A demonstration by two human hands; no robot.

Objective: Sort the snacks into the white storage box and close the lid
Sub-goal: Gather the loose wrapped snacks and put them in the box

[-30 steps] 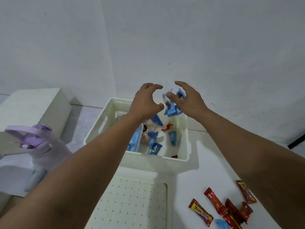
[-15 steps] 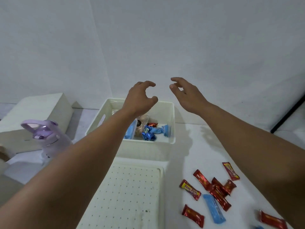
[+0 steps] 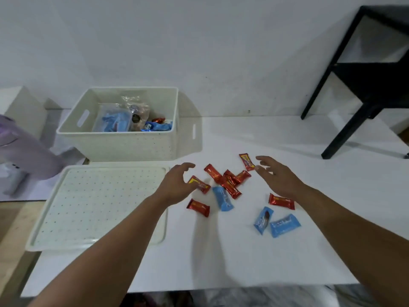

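White worktop (image 3: 243, 258) is carrying scattered snacks (image 3: 230, 185); left hand (image 3: 174, 187) and right hand (image 3: 276, 176) are hovering spread, seemingly holding nothing, beside white storage box (image 3: 124, 142)

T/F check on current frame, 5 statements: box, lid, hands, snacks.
1. The lid is on the white storage box. False: it lies flat on the table in front of the box.
2. Both hands are empty. True: left hand and right hand hover over the red snacks, fingers loosely spread.
3. The box already holds snacks. True.
4. Only red snacks remain on the table. False: three blue snacks lie there too.
5. A purple bottle stands inside the box. False: the purple object is left of the box.
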